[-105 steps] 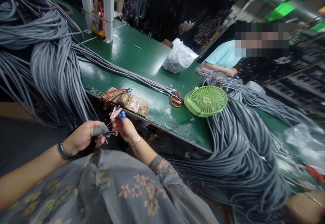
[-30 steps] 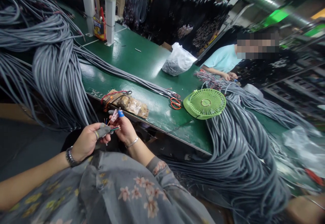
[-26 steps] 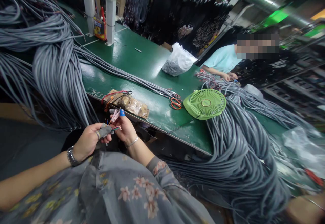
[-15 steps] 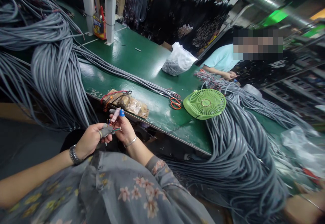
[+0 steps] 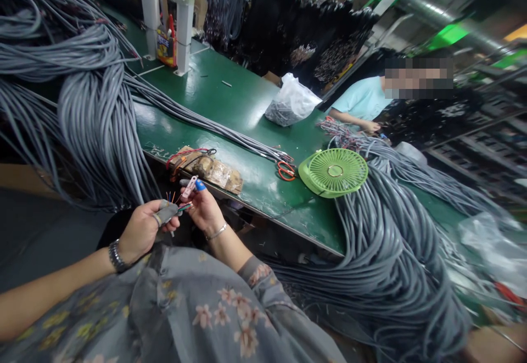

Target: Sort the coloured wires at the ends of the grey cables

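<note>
Pale pink clip [image 5: 190, 186], multicoloured wires [image 5: 185, 207]

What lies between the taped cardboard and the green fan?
Orange-handled scissors lie on the table, nearer the green fan; grey cables end just behind them, as the head view shows.

Cardboard strip [image 5: 212, 171] and green fan [image 5: 334, 173] obstruct, with seemingly passable room between.

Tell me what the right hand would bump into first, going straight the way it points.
Beyond the clip that the right hand holds, probably the left end of the board on the table; depth is unclear, so it might pass below.
</note>
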The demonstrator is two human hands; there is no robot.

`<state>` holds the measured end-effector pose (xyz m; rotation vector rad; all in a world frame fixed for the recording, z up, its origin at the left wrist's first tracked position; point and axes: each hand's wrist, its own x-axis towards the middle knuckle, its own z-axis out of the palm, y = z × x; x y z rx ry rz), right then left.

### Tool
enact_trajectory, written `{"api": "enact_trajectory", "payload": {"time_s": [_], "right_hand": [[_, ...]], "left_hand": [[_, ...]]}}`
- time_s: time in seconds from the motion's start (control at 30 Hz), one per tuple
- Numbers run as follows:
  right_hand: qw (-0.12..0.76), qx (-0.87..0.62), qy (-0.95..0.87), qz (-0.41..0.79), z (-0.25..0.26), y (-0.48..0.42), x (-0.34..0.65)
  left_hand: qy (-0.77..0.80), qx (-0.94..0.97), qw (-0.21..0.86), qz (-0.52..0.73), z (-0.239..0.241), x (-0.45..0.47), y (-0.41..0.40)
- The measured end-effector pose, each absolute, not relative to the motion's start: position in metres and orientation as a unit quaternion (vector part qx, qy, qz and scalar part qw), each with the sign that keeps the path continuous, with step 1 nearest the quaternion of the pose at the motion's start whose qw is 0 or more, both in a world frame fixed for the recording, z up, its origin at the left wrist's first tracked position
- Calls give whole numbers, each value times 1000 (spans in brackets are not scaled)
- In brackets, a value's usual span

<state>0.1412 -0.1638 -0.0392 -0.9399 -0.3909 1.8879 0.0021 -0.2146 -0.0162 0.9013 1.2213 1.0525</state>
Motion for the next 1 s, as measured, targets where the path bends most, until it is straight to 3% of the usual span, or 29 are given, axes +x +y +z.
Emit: {"api": "enact_trajectory", "payload": {"time_s": [0.43, 0.67, 1.0], "right_hand": [[585, -462, -281, 605, -59, -161, 137], [513, -398, -183, 738, -60, -156, 134], [512, -376, -126, 762, -54, -157, 131]], "left_hand": [[524, 455, 571, 439, -29, 1, -213], [518, 476, 567, 428, -32, 3, -211], [526, 475, 568, 418, -35, 3, -210]]}}
